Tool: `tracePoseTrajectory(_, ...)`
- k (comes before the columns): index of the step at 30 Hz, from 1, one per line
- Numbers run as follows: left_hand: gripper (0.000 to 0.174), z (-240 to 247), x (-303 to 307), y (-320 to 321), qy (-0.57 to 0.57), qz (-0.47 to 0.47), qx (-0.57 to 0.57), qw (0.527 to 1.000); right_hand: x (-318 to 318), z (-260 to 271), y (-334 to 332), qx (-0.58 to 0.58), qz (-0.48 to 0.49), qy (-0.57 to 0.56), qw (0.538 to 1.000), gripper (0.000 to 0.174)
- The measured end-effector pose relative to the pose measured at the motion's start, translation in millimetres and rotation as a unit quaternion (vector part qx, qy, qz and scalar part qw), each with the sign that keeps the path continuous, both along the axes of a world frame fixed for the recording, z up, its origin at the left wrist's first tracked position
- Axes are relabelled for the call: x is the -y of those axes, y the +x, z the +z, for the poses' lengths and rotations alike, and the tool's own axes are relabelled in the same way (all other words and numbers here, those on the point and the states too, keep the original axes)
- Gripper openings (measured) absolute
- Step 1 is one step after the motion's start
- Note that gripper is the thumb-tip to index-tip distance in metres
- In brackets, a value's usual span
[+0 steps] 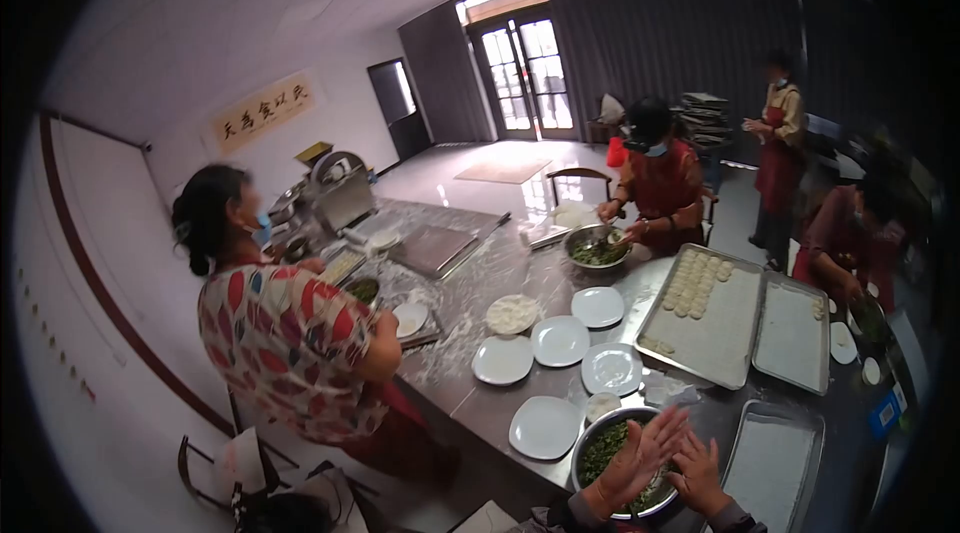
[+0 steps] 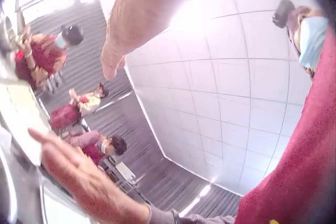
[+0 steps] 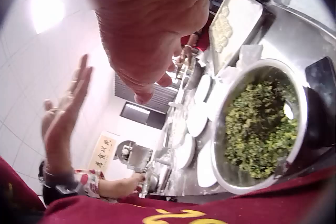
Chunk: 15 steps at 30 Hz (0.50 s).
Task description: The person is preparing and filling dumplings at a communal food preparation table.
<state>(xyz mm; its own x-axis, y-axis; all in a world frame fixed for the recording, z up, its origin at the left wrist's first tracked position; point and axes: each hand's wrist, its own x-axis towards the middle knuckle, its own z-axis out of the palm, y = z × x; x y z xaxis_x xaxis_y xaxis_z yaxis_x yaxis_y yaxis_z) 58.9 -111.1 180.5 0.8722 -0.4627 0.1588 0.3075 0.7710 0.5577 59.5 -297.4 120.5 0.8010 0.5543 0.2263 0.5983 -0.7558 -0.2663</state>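
Over a steel bowl (image 1: 582, 445) of chopped green filling (image 1: 606, 451), both hands are raised with palms turned toward each other. The left hand (image 1: 645, 455) has its fingers straight and holds nothing. Close beside it, the right hand (image 1: 699, 473) also has extended fingers and an empty palm. From the right wrist, the left hand (image 3: 65, 121) appears upright, apart from the right hand (image 3: 155, 35). Both hands partly hide the filling in the head view. A small white dish (image 1: 602, 406) stands at the bowl's far rim.
Several white plates (image 1: 545, 427) lie left of the bowl. Trays rest at the right, one bearing rows of dumplings (image 1: 697, 281), another (image 1: 770, 468) near the right hand. A dark phone-like slab (image 3: 321, 85) lies beside the bowl. Other people work around the table.
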Motion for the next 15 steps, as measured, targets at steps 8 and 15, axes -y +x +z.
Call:
tracePoseTrajectory(8, 0.065, -21, 47, -9, 0.460, 0.261, 0.470, 0.707, -34, 9, -13, -0.489, -0.001, 0.708, 0.510, 0.042)
tracePoseTrajectory(15, 0.056, -68, 53, -17, 0.441, 0.307, 0.484, 0.691, 2, 17, -43, -0.364, 0.021, 0.382, 0.849, 0.031)
